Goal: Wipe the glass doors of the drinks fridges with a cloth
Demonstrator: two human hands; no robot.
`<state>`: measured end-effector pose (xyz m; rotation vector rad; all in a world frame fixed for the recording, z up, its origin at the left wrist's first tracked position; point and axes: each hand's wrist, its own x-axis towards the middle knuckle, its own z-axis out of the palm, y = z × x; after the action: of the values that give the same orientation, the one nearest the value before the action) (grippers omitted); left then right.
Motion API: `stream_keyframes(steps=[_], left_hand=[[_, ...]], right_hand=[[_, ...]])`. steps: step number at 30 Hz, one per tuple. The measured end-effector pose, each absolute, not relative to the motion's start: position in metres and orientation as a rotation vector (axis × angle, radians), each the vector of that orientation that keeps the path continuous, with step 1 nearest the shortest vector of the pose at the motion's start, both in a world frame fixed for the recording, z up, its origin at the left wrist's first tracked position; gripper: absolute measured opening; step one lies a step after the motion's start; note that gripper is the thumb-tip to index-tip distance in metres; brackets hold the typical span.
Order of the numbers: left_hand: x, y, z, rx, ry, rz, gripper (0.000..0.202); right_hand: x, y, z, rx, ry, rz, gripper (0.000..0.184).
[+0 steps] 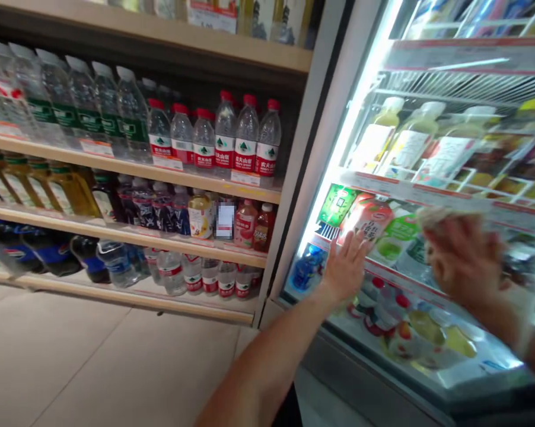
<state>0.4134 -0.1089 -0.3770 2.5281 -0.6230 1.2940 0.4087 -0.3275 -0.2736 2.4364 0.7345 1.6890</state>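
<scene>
Cloth [449, 217], pale and blurred, is in the right hand [465, 258], its upper edge showing above the bent fingers that grip it. It lies in front of the lit fridge [338, 350], to the right of the left hand [346, 264] and apart from it. The left hand is open, palm toward the fridge, fingers spread and pointing up; whether it rests on the glass cannot be told. Its fingertips overlap the lower part of a red carton [374, 216]. A green carton [398, 234] shows between the two hands, nearer the cloth. Beyond the left hand, to its upper left, stands a green box [337, 203]. White-capped bottles [449, 148] stand on the shelf above both hands. Well to the left, past the fridge frame, a wooden shelf [182, 176] bears rows of bottles, red-capped ones [246, 139] at its right end.
</scene>
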Motion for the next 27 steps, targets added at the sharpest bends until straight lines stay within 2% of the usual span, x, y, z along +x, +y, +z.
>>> stream_keyframes(steps=[2, 3, 4, 8, 10, 13, 15, 18, 19, 24, 27], left_hand=[[0.413, -0.106, -0.374, 2.535, -0.645, 1.272, 0.052], [0.413, -0.105, -0.373, 2.535, -0.65, 1.273, 0.052], [0.413, -0.105, -0.372, 2.531, -0.652, 1.279, 0.052], [0.415, -0.105, -0.37, 2.5, -0.631, 1.318, 0.053], [0.416, -0.105, -0.371, 2.477, -0.616, 1.343, 0.054], [0.417, -0.106, -0.372, 2.465, -0.612, 1.384, 0.056], [0.416, -0.108, -0.369, 2.458, -0.626, 1.425, 0.056], [0.414, -0.121, -0.355, 2.386, -0.733, 1.549, 0.054], [0.414, -0.127, -0.348, 2.358, -0.781, 1.585, 0.054], [0.42, -0.154, -0.309, 2.288, -0.88, 1.629, 0.054], [0.422, -0.167, -0.301, 2.26, -0.922, 1.648, 0.054]], right_hand=[[0.405, -0.331, -0.286, 2.269, 1.124, 1.289, 0.064], [0.404, -0.333, -0.286, 2.205, 1.186, 1.201, 0.065], [0.403, -0.334, -0.282, 2.183, 1.133, 1.258, 0.063], [0.4, -0.339, -0.262, 2.104, 0.643, 1.84, 0.052], [0.398, -0.342, -0.268, 2.107, 0.689, 1.793, 0.049], [0.396, -0.351, -0.281, 2.131, 0.907, 1.495, 0.047], [0.397, -0.357, -0.278, 2.158, 0.811, 1.577, 0.049], [0.397, -0.36, -0.271, 2.18, 0.468, 1.942, 0.05], [0.396, -0.359, -0.274, 2.179, 0.447, 1.972, 0.05], [0.388, -0.365, -0.295, 2.214, 0.78, 1.55, 0.045], [0.384, -0.384, -0.278, 2.194, 0.473, 1.869, 0.044]])
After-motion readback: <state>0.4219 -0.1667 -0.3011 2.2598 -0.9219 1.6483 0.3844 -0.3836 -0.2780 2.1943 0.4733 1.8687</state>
